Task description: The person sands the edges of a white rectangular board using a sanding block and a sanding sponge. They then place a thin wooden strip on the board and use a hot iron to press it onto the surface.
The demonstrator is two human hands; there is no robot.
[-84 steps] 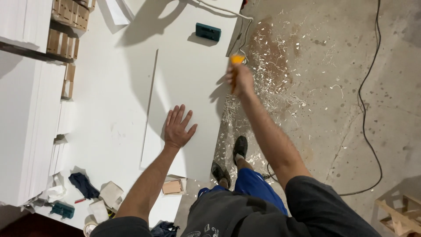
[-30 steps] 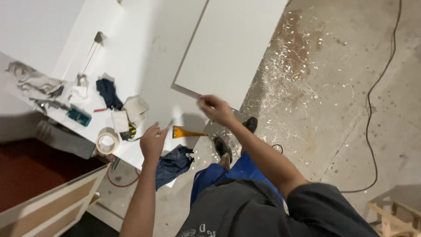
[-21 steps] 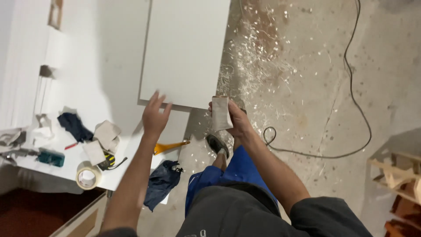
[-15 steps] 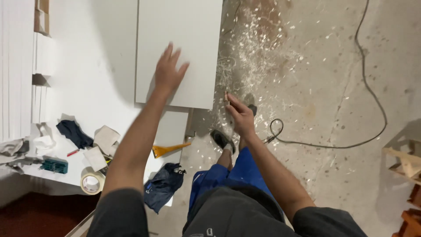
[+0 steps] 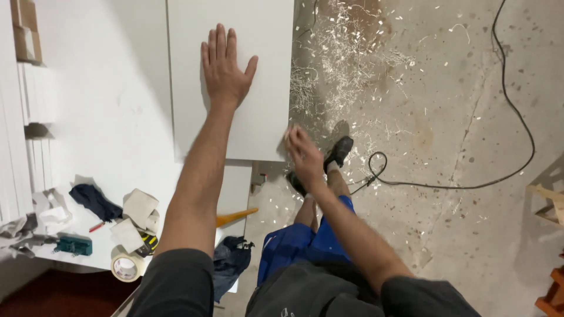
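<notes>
Now, from the head view, my left hand [image 5: 225, 67] lies flat, fingers spread, on the white panel [image 5: 247, 111] in the upper middle of the frame, gripping nothing. My right hand [image 5: 304, 151] touches its near right corner, fingers loose, not closed. Panel lies flat on the white worktable [image 5: 111, 105]; shavings [image 5: 346, 53] litter the floor.

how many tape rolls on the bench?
1: a tape roll at the white bench's near edge, beside the left forearm. Clutter there may hide others.
</notes>
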